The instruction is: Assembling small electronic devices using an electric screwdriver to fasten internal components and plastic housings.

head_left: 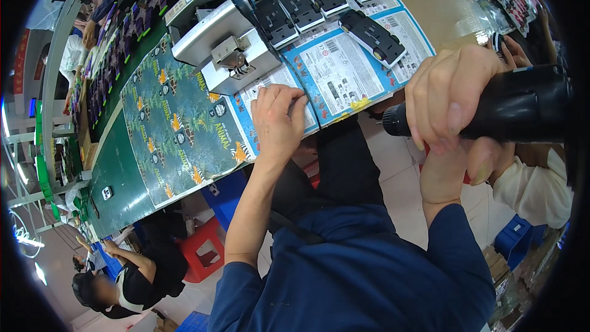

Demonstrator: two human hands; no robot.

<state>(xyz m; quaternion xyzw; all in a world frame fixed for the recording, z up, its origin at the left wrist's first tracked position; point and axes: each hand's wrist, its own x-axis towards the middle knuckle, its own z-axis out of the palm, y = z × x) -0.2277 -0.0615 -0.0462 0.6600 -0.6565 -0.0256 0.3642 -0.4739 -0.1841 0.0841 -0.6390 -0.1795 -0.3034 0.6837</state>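
My right hand (452, 95) is wrapped round a thick black electric screwdriver (516, 104), held up off the table's front edge at the right. Its ribbed nose (396, 121) points left, and no bit can be made out. My left hand (278, 114) rests on the printed sheet (344, 74) with fingers curled; whatever lies under them is hidden. Just beyond it stands a silver screw feeder (230, 43). The nearest toy car chassis (373, 38), black with white edges, lies underside up, apart from both hands.
Several more toy car chassis (301, 5) lie in rows at the back. An animal-patterned sheet (178, 117) covers the table left of the feeder. A co-worker (135, 270) sits at lower left by a red stool (203, 252). Another person's hand (515, 52) is at far right.
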